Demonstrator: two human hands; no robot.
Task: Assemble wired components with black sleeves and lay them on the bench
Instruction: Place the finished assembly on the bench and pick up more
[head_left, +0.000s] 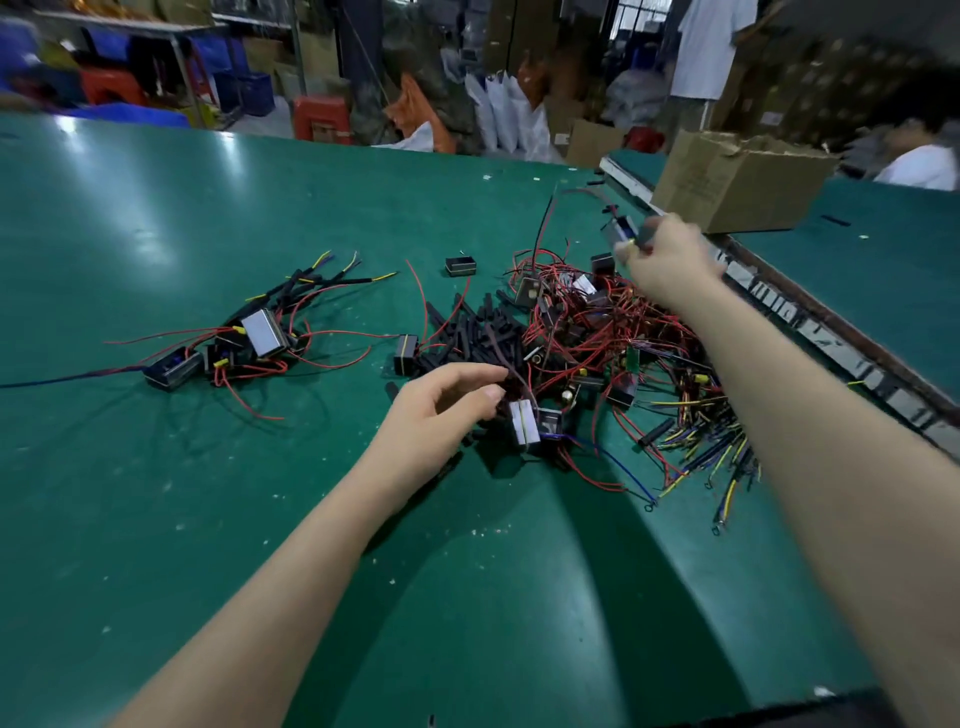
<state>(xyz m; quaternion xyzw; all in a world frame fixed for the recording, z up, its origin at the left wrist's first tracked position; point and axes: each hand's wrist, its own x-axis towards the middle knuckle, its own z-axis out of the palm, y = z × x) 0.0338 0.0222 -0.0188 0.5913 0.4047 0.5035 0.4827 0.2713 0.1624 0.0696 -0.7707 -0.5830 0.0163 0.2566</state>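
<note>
left hand (441, 410): fingers curled, pinching black sleeve (506, 358) over centre pile | right hand (670, 260): fingers closed around blurred wired component (621, 231) near far-right counter edge (810, 322) | finished assemblies (244, 338) left | near counter (156, 493) open

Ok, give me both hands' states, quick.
Left hand: fingers curled, pinching a black sleeve at the pile.
Right hand: raised, gripping a small wired component, blurred.
</note>
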